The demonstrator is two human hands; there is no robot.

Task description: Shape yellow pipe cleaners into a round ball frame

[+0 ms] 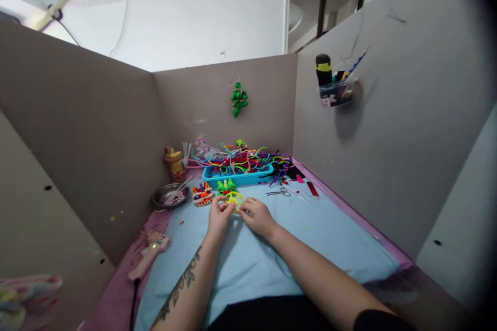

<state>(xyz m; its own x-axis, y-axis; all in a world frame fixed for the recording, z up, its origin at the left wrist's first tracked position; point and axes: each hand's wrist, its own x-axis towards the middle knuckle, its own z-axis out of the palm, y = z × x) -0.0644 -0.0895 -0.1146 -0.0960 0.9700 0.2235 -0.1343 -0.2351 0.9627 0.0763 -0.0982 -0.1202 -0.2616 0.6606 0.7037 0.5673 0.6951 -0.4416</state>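
Between my two hands is a yellow pipe-cleaner piece [235, 197], bent into loops around a middle. My left hand [220, 213] pinches its left side, and my right hand [257, 214] has its fingers closed on the right side. Just behind it sits a green pipe-cleaner figure [225, 186] with pointed ears and a small horn. To the left of that stands an orange, white and blue pipe-cleaner figure [202, 194]. The finer parts of the yellow piece are partly covered by my fingers.
Behind lies a blue tray [240, 181] heaped with colourful pipe cleaners [244, 157]. Scissors [280, 192] rest at right. A metal bowl [170, 197] and a pink glue gun [150, 254] with its cord are at left. Grey panels enclose the desk; a pen holder [337, 94] hangs right.
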